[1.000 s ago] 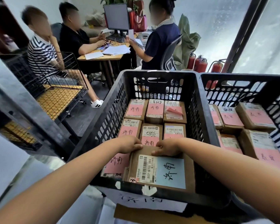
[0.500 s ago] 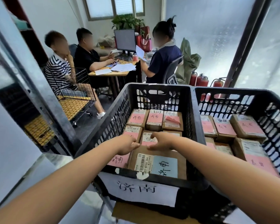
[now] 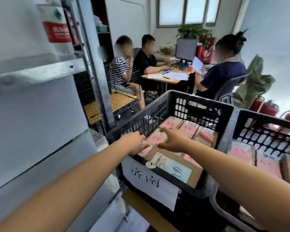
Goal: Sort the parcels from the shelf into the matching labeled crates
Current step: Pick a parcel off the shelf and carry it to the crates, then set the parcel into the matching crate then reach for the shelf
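White paper label (image 3: 149,180) hangs on the near wall of the black crate (image 3: 151,114). Inside, against that wall, lies a brown parcel (image 3: 174,166) with a blue tag, and pink-tagged parcels (image 3: 189,128) fill the rest. The left hand (image 3: 137,143) and right hand (image 3: 172,139) are over the parcel's far edge, fingers loose, gripping nothing. A second crate (image 3: 266,129) on the right holds more parcels (image 3: 241,153).

A black lattice-walled crate (image 3: 199,101) carries a white paper label (image 3: 149,180) with black handwritten characters and holds a brown cardboard parcel (image 3: 174,166) with a pale blue sticker (image 3: 181,170), beside pink-stickered parcels (image 3: 190,128); the neighbouring crate (image 3: 264,117) is black, the fire extinguishers (image 3: 269,108) red, the shelf (image 3: 40,72) grey.
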`<state>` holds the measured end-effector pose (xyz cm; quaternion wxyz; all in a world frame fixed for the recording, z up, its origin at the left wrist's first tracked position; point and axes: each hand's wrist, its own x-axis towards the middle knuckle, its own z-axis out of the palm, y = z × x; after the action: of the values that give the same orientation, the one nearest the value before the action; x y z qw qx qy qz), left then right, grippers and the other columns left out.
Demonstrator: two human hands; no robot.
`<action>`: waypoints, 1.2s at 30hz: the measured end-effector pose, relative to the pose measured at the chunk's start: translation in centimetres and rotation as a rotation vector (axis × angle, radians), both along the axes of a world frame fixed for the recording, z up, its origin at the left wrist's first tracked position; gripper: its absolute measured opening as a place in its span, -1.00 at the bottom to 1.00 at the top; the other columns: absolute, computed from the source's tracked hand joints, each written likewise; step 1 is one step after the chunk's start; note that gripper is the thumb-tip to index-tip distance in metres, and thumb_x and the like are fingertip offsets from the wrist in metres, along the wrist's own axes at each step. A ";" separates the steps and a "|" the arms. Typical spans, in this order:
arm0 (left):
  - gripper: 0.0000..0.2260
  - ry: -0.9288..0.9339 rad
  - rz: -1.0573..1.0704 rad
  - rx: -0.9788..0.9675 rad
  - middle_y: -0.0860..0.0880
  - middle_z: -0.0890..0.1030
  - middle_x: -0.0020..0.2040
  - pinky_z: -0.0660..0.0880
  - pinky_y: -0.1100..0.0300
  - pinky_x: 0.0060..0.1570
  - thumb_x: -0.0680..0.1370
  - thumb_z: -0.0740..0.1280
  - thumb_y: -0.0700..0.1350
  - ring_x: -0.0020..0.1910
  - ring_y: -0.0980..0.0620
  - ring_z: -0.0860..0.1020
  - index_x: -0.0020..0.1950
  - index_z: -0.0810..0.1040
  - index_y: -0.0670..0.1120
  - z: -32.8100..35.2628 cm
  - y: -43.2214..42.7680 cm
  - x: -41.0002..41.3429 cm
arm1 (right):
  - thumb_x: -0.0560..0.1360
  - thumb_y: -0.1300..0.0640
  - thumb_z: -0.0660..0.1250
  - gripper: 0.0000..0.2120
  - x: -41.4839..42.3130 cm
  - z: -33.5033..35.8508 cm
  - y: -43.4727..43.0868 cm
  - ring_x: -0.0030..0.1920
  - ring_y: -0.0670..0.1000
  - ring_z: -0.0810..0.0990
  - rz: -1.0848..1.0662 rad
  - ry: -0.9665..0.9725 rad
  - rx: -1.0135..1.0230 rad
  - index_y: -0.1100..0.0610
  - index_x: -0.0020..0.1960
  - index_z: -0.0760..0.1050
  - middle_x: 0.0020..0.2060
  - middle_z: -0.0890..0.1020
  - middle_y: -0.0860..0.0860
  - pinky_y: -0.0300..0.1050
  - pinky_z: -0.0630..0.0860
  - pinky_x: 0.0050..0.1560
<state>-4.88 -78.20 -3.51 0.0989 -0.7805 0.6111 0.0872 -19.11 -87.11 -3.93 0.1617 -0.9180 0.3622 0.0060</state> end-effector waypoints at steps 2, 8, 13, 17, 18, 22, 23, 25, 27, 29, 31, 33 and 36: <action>-0.54 -0.038 0.061 -0.018 -0.17 0.40 0.29 0.40 -0.04 0.21 0.60 0.06 0.16 0.27 -0.16 0.40 0.38 0.34 -0.09 0.0 1.9 0.4 | 0.46 -0.13 0.33 -0.32 0.8 0.3 1.1 0.33 0.15 0.38 0.059 -0.042 -0.015 0.08 0.47 0.17 0.37 0.35 0.13 0.10 0.38 0.31; -0.53 -0.043 0.216 -0.155 -0.14 0.35 0.34 0.39 -0.03 0.22 0.61 0.07 0.14 0.31 -0.14 0.37 0.42 0.29 -0.09 0.8 8.1 2.3 | 0.45 -0.20 0.32 -0.26 4.6 1.4 5.2 0.41 0.17 0.25 0.243 -0.133 -0.029 0.03 0.49 0.11 0.38 0.30 0.13 0.08 0.29 0.36; -0.52 -0.075 0.393 -0.201 -0.16 0.33 0.39 0.35 -0.02 0.28 0.60 0.08 0.15 0.35 -0.16 0.34 0.43 0.28 -0.08 1.3 14.8 4.8 | 0.45 -0.17 0.33 -0.28 8.4 2.6 9.6 0.42 0.17 0.23 0.411 -0.202 -0.088 0.04 0.49 0.13 0.39 0.31 0.13 0.11 0.28 0.36; -0.52 -0.077 0.553 -0.203 -0.15 0.30 0.41 0.32 0.02 0.29 0.61 0.05 0.13 0.36 -0.14 0.31 0.45 0.25 -0.09 1.1 21.9 5.7 | 0.45 -0.16 0.33 -0.27 11.7 2.3 14.4 0.46 0.15 0.14 0.527 -0.205 -0.100 0.01 0.50 0.11 0.43 0.26 0.11 0.14 0.21 0.40; -0.52 -0.073 0.598 -0.195 -0.15 0.30 0.42 0.31 0.02 0.29 0.62 0.05 0.13 0.36 -0.14 0.31 0.45 0.24 -0.10 1.0 23.7 5.9 | 0.45 -0.17 0.32 -0.27 12.5 2.1 15.7 0.46 0.15 0.13 0.557 -0.208 -0.099 0.00 0.50 0.10 0.43 0.25 0.10 0.14 0.20 0.41; -0.50 -0.101 0.765 -0.164 -0.16 0.29 0.42 0.31 0.01 0.30 0.62 0.03 0.14 0.35 -0.14 0.30 0.47 0.22 -0.12 0.7 31.5 6.7 | 0.45 -0.21 0.30 -0.27 16.1 1.5 21.8 0.49 0.17 0.03 0.658 -0.213 -0.115 -0.02 0.50 0.10 0.46 0.20 0.09 0.16 0.12 0.45; -0.49 -0.111 0.804 -0.152 -0.17 0.28 0.42 0.31 0.01 0.31 0.62 0.02 0.15 0.36 -0.14 0.30 0.47 0.21 -0.12 0.6 33.5 6.8 | 0.45 -0.21 0.30 -0.27 16.8 1.3 23.5 0.50 0.17 0.01 0.678 -0.218 -0.107 -0.02 0.50 0.09 0.46 0.19 0.09 0.15 0.10 0.46; -0.48 -0.122 0.889 -0.126 -0.17 0.27 0.42 0.29 0.01 0.32 0.62 0.02 0.15 0.37 -0.14 0.28 0.48 0.20 -0.13 0.3 38.1 6.9 | 0.45 -0.21 0.30 -0.26 18.4 1.0 27.4 0.50 0.17 -0.01 0.727 -0.228 -0.081 -0.02 0.50 0.09 0.47 0.19 0.09 0.13 0.08 0.47; -0.47 -0.120 0.975 -0.099 -0.18 0.27 0.43 0.28 0.01 0.33 0.62 0.01 0.16 0.38 -0.14 0.27 0.48 0.18 -0.13 -0.1 42.7 7.0 | 0.45 -0.20 0.31 -0.27 19.4 0.7 31.6 0.50 0.17 -0.01 0.776 -0.222 -0.052 -0.02 0.50 0.09 0.47 0.18 0.10 0.14 0.08 0.47; -0.48 -0.128 1.053 -0.073 -0.19 0.26 0.43 0.27 0.00 0.34 0.62 0.01 0.16 0.39 -0.15 0.26 0.47 0.18 -0.14 -0.2 47.6 6.9 | 0.46 -0.19 0.30 -0.27 20.5 0.3 36.1 0.50 0.16 -0.02 0.837 -0.216 -0.027 -0.01 0.50 0.09 0.47 0.17 0.09 0.13 0.09 0.47; -0.48 -0.137 1.126 -0.057 -0.19 0.26 0.43 0.28 0.00 0.33 0.62 0.01 0.15 0.40 -0.15 0.26 0.46 0.20 -0.14 -0.2 52.1 6.8 | 0.47 -0.18 0.30 -0.28 21.3 0.1 40.4 0.51 0.16 -0.02 0.896 -0.228 -0.009 -0.01 0.50 0.09 0.48 0.16 0.09 0.12 0.08 0.47; -0.49 -0.150 1.205 -0.038 -0.19 0.24 0.44 0.27 0.00 0.33 0.62 0.01 0.15 0.41 -0.16 0.24 0.45 0.21 -0.14 -0.1 56.8 6.4 | 0.47 -0.17 0.29 -0.29 22.0 -0.1 45.0 0.51 0.15 -0.02 0.960 -0.243 0.016 0.00 0.50 0.09 0.48 0.16 0.08 0.10 0.08 0.46; -0.50 -0.154 1.306 -0.028 -0.20 0.24 0.44 0.27 -0.01 0.32 0.62 0.01 0.14 0.40 -0.16 0.24 0.45 0.22 -0.15 -0.1 63.5 5.4 | 0.47 -0.17 0.29 -0.29 22.9 -0.5 51.7 0.51 0.15 -0.01 1.036 -0.254 0.052 0.00 0.50 0.09 0.48 0.17 0.08 0.08 0.09 0.47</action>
<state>0.55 -14.66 -3.64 0.0589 -0.9961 0.0042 0.0652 3.76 -35.42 -4.40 0.2027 -0.9658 -0.1610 -0.0174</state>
